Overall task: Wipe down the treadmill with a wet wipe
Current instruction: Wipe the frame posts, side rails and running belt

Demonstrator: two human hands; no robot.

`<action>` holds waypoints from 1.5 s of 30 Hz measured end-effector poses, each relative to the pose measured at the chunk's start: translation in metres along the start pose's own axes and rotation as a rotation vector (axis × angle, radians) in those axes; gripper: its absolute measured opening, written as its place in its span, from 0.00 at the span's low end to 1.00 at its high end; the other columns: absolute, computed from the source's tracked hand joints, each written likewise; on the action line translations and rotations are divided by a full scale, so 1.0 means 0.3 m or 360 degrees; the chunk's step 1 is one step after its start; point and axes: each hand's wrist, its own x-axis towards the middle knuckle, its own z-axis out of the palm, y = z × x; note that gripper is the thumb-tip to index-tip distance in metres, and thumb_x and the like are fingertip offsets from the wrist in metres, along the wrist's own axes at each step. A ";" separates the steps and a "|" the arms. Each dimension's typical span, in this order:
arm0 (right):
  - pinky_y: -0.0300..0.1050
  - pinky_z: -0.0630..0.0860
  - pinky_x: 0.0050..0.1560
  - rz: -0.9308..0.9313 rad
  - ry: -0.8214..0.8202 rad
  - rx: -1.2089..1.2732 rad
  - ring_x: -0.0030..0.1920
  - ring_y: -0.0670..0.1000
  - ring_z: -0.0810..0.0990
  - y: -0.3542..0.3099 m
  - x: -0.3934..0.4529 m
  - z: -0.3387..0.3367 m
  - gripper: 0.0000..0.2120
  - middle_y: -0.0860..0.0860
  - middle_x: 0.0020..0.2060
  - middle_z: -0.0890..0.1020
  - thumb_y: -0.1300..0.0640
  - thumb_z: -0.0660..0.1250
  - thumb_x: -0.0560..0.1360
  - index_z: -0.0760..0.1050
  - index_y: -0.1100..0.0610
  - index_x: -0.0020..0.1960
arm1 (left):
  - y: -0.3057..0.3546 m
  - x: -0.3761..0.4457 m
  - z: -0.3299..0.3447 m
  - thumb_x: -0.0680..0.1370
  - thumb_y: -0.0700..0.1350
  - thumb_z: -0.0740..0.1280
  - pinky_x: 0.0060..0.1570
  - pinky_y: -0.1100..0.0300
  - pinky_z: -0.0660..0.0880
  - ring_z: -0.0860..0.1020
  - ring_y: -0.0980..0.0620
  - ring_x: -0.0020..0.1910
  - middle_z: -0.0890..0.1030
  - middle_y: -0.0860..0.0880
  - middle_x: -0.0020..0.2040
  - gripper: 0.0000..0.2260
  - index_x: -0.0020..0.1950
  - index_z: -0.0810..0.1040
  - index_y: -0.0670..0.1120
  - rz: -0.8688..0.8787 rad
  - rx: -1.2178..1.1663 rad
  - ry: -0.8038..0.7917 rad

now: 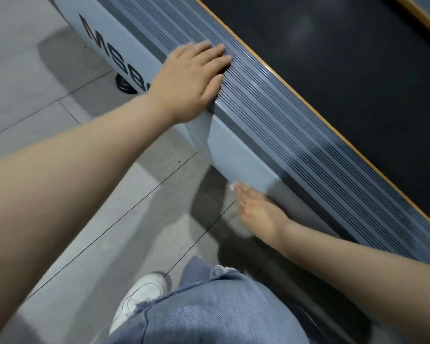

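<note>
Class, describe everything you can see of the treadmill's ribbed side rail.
The side rail is grey-blue, plastic-looking, with fine lengthwise ridges. It runs diagonally between the black belt and a smooth pale side cover. The left hand rests flat on its ridges. The right hand is blurred, lower, against the treadmill's side.

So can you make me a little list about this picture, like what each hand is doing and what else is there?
left hand: flat, fingers straight, resting on the ribbed side rail of the treadmill
right hand: against the grey side cover, blurred; a bit of white shows at the fingertips, maybe the wet wipe, hard to tell
running belt: black, beyond the rail
floor: grey tiles
person: blue jeans, white shoe
</note>
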 end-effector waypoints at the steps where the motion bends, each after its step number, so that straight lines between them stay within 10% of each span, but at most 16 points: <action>1: 0.65 0.46 0.73 -0.0154 -0.0108 0.0010 0.74 0.70 0.56 -0.033 -0.051 0.018 0.23 0.70 0.72 0.61 0.59 0.53 0.83 0.60 0.72 0.73 | 0.002 -0.011 0.003 0.82 0.55 0.44 0.74 0.47 0.54 0.61 0.44 0.77 0.65 0.47 0.77 0.27 0.77 0.64 0.48 -0.0014 -0.0013 0.0014; 5: 0.58 0.64 0.71 -0.0232 -0.0282 0.0285 0.66 0.65 0.73 -0.060 -0.266 0.024 0.17 0.68 0.61 0.76 0.65 0.55 0.79 0.75 0.71 0.63 | 0.016 -0.015 -0.002 0.83 0.53 0.46 0.75 0.48 0.54 0.60 0.45 0.77 0.64 0.47 0.77 0.25 0.78 0.64 0.49 -0.0049 -0.0087 0.0013; 8: 0.57 0.52 0.75 -0.0433 -0.0100 0.0148 0.71 0.65 0.64 0.023 -0.232 -0.016 0.19 0.66 0.68 0.71 0.60 0.53 0.82 0.72 0.68 0.67 | 0.007 -0.018 -0.014 0.83 0.54 0.45 0.76 0.48 0.53 0.58 0.46 0.78 0.63 0.47 0.78 0.25 0.78 0.63 0.49 -0.0016 -0.0126 -0.0023; 14: 0.58 0.48 0.76 0.0224 0.0487 0.0356 0.75 0.63 0.62 0.324 -0.012 -0.151 0.29 0.65 0.74 0.63 0.59 0.41 0.77 0.65 0.67 0.72 | -0.035 -0.033 -0.045 0.80 0.55 0.41 0.77 0.53 0.48 0.55 0.49 0.79 0.60 0.48 0.79 0.29 0.79 0.60 0.49 0.0115 -0.0221 -0.0148; 22: 0.52 0.45 0.74 0.0107 0.0212 0.0684 0.60 0.57 0.80 0.221 -0.284 -0.095 0.23 0.59 0.58 0.81 0.57 0.53 0.71 0.83 0.64 0.53 | -0.144 -0.011 -0.093 0.78 0.55 0.39 0.77 0.52 0.41 0.57 0.53 0.78 0.61 0.52 0.79 0.30 0.78 0.61 0.53 0.0421 -0.0130 -0.0274; 25: 0.52 0.59 0.74 0.0130 0.0322 0.0689 0.57 0.56 0.82 0.248 -0.132 -0.100 0.20 0.59 0.55 0.83 0.58 0.56 0.70 0.85 0.64 0.50 | -0.267 0.035 -0.100 0.80 0.55 0.42 0.76 0.51 0.42 0.58 0.51 0.78 0.62 0.51 0.78 0.27 0.78 0.61 0.53 0.0371 -0.0066 -0.0235; 32: 0.56 0.42 0.76 0.0464 0.0419 0.0398 0.75 0.60 0.63 0.340 0.166 -0.175 0.23 0.62 0.73 0.65 0.57 0.58 0.77 0.69 0.66 0.70 | -0.414 0.028 -0.063 0.83 0.53 0.46 0.77 0.49 0.47 0.56 0.46 0.78 0.61 0.48 0.79 0.24 0.79 0.60 0.50 -0.0094 -0.0048 0.0018; 37: 0.60 0.38 0.75 0.0006 -0.0066 0.0161 0.70 0.65 0.69 0.124 -0.133 -0.075 0.30 0.69 0.69 0.67 0.57 0.69 0.70 0.70 0.73 0.66 | -0.412 0.033 -0.064 0.82 0.52 0.47 0.76 0.49 0.48 0.57 0.46 0.78 0.62 0.48 0.78 0.24 0.78 0.62 0.50 -0.0155 -0.0127 0.0065; 40: 0.63 0.31 0.69 -0.0428 -0.0224 -0.0111 0.76 0.68 0.51 0.039 -0.198 -0.046 0.27 0.72 0.74 0.50 0.59 0.59 0.80 0.57 0.74 0.73 | -0.406 0.033 -0.056 0.82 0.51 0.49 0.76 0.48 0.48 0.57 0.47 0.78 0.63 0.48 0.78 0.24 0.78 0.63 0.50 -0.0168 -0.0129 0.0099; 45: 0.61 0.40 0.74 -0.0046 -0.0083 0.0171 0.77 0.67 0.49 0.215 0.146 -0.127 0.24 0.68 0.76 0.49 0.56 0.51 0.83 0.56 0.68 0.75 | -0.420 0.034 -0.059 0.83 0.51 0.49 0.76 0.49 0.47 0.56 0.47 0.78 0.62 0.49 0.78 0.23 0.78 0.62 0.51 -0.0141 -0.0160 0.0076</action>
